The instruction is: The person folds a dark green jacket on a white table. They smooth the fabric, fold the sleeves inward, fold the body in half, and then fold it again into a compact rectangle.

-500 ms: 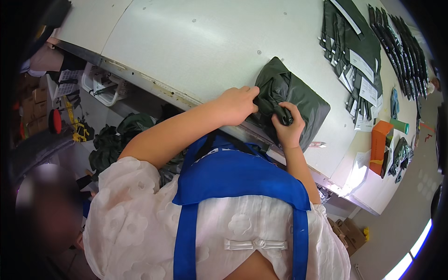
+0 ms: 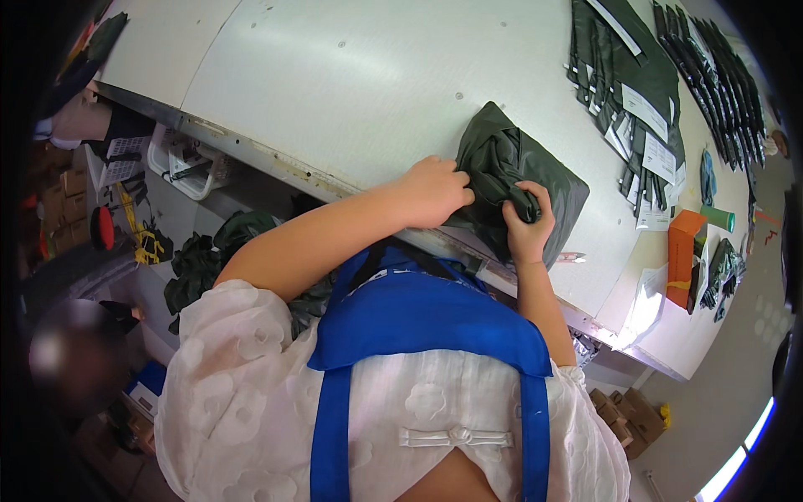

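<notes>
A dark green plastic mailing bag lies at the front edge of the white table. On its near-left part sits a crumpled, twisted bundle of the same dark plastic. My right hand is closed around the rolled end of that bundle, thumb on one side and fingers over the other. At the bundle's left edge, my left hand has its fingers curled in and closed on the plastic; its fingertips are partly hidden. What the bag contains cannot be seen.
Dark bags with white labels lie fanned out at the right, beyond them a row of black packages. An orange box and a green cylinder stand nearby. A pen-like item lies beside the bag. Below are a white basket and crumpled dark plastic.
My right hand has moved slightly up and to the right with the rolled end. My left hand has shifted a little right, and the bundle looks more bunched up.
</notes>
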A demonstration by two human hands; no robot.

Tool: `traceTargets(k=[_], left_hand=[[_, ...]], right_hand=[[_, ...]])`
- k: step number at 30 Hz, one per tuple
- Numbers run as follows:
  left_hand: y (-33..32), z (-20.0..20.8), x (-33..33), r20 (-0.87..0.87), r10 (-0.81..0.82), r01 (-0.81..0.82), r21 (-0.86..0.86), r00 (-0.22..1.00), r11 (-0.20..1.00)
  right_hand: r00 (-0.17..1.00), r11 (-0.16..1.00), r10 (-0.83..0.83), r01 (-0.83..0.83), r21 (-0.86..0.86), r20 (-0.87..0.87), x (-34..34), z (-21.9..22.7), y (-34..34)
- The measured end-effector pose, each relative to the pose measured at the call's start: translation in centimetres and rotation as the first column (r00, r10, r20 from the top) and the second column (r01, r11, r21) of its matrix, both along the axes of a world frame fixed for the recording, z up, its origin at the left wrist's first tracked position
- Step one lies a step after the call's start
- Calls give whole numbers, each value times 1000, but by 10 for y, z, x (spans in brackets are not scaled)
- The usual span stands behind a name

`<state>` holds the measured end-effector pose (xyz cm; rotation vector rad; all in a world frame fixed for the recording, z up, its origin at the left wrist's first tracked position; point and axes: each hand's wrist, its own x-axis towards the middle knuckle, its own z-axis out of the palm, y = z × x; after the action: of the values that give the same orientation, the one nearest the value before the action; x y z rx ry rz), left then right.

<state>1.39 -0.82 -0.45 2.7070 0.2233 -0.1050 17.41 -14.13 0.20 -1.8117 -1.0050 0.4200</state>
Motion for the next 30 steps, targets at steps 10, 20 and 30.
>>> traceTargets(k=[10, 20, 30], left_hand=[[19, 19, -3, -30, -277, 274, -70, 960, 959], [24, 10, -13, 52, -206, 212, -255, 977, 943], [23, 11, -18, -77, -267, 236, -279, 961, 931]], right_hand=[[759, 875, 483, -396, -280, 436, -17, 21, 7], [595, 468, 791, -736, -490, -139, 3, -2, 37], [715, 546, 623, -688, -479, -318, 2, 0, 38]])
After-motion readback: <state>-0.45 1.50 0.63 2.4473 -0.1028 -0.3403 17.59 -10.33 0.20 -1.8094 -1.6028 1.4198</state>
